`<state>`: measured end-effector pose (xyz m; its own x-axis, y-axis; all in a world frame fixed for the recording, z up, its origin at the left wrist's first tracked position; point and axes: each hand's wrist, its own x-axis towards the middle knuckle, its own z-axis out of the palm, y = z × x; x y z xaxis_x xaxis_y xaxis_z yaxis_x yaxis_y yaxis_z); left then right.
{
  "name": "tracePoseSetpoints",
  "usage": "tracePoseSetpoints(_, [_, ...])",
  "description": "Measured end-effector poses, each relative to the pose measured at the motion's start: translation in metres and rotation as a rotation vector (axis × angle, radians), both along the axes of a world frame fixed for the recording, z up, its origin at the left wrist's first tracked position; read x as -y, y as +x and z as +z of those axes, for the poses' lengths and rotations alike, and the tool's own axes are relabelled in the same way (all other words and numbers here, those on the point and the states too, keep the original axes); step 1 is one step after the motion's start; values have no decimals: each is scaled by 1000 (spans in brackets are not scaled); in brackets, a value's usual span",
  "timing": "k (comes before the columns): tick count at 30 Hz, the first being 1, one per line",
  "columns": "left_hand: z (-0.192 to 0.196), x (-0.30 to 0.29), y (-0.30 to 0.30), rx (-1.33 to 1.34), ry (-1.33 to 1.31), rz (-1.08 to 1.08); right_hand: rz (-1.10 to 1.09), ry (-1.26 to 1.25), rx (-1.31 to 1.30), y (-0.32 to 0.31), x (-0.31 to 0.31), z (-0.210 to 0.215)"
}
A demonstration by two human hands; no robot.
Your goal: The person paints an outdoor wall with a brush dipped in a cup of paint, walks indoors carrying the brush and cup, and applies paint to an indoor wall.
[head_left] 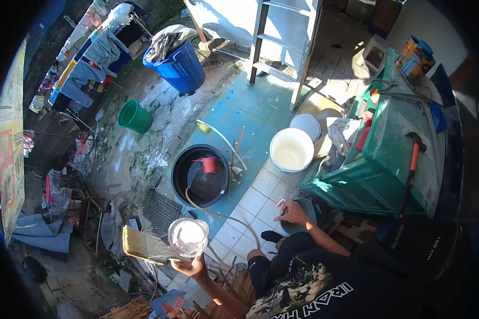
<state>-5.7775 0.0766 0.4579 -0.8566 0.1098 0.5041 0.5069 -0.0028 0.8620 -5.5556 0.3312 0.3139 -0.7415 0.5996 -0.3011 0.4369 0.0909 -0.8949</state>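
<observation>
My left hand (pixel 193 266) is closed around a clear plastic tub (pixel 189 237) with something white in it, held up at the lower middle. A wide paintbrush (pixel 143 245) with pale bristles sticks out to the left beside the tub. Its handle end is mostly hidden at my fingers, and it seems to be in the same grip. To the right, my right hand (pixel 292 211) hovers over a dark bucket (pixel 313 208), fingers loosely bent and nothing visible in them. Above it stands a white bucket (pixel 291 150) with a pale film inside.
A black basin (pixel 182 186) holds a red dipper (pixel 209 165); a hose (pixel 223 215) runs from it. Right of me is a green cabinet (pixel 351 183) with a hammer (pixel 413 159) on top. Farther off are a ladder (pixel 282 40), a blue bin (pixel 180 68) and a green bucket (pixel 135 116).
</observation>
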Motion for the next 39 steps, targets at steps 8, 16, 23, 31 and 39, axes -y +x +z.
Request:
tracePoseSetpoints(8, [50, -176, -57, 362, -117, -154, -531, -349, -210, -49, -152, 8])
tracePoseSetpoints(16, [1, -366, -209, 403, -600, -534, -937, -401, 355, -54, -201, -199])
tracePoseSetpoints(23, [73, -601, -241, 108, -346, -854, -1481, -899, 328, -38, -71, -164])
tracePoseSetpoints(31, [74, -787, -158, -24, -400, -1343, -1626, -1224, 375, -123, -93, -152])
tracePoseSetpoints(39, [57, -930, -50, 392, -534, -1801, -1605, -270, 381, -51, -372, -164])
